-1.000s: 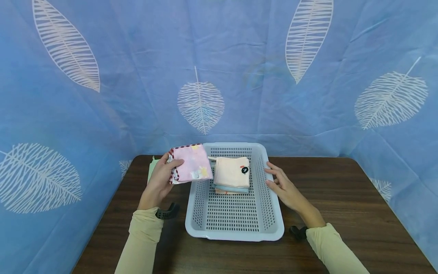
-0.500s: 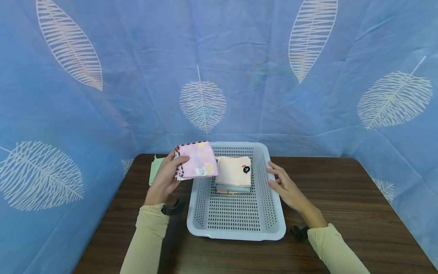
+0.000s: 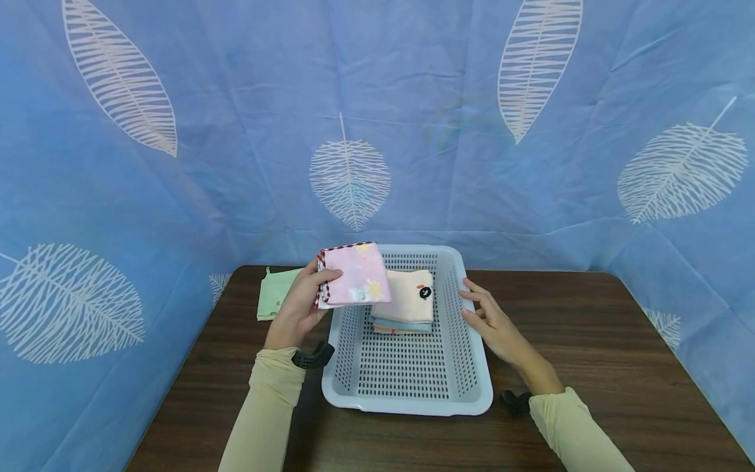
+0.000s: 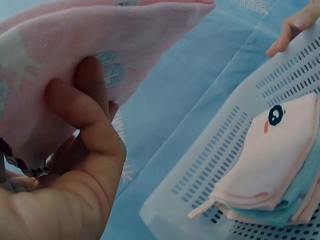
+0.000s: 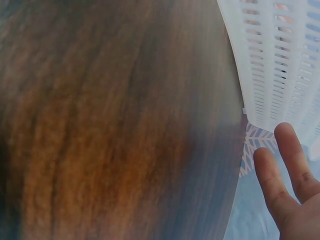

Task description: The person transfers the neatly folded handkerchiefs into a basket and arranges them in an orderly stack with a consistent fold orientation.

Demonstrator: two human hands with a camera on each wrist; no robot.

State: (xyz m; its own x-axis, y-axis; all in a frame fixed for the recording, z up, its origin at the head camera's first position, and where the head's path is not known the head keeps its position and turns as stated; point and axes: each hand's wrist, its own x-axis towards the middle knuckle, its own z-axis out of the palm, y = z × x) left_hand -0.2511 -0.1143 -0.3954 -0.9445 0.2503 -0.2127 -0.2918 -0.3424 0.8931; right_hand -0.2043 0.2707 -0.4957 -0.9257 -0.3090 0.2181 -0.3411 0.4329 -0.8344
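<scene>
A folded pink towel [image 3: 356, 275] with a dark red and white striped edge is held above the left rim of a pale plastic basket [image 3: 407, 405]. My left hand [image 3: 303, 305] pinches its left side, thumb on top and fingers underneath. Inside the basket lies a stack of folded towels, with a cream towel [image 3: 407, 298] showing a black embroidered patch on top and a blue towel [image 4: 287, 212] beneath. My right hand [image 3: 492, 324] is at the basket's right rim, its fingers loosely extended; whether every fingertip touches the rim cannot be told.
A folded green towel [image 3: 274, 293] lies on the dark wooden table [image 3: 566, 321] left of the basket, partly behind my left hand. A blue curtain [image 3: 413, 183] with white leaf prints hangs behind and at both sides of the table.
My left hand has carried the pink towel rightward, over the basket's left part. More of the green towel now shows. My right hand has stayed by the rim.
</scene>
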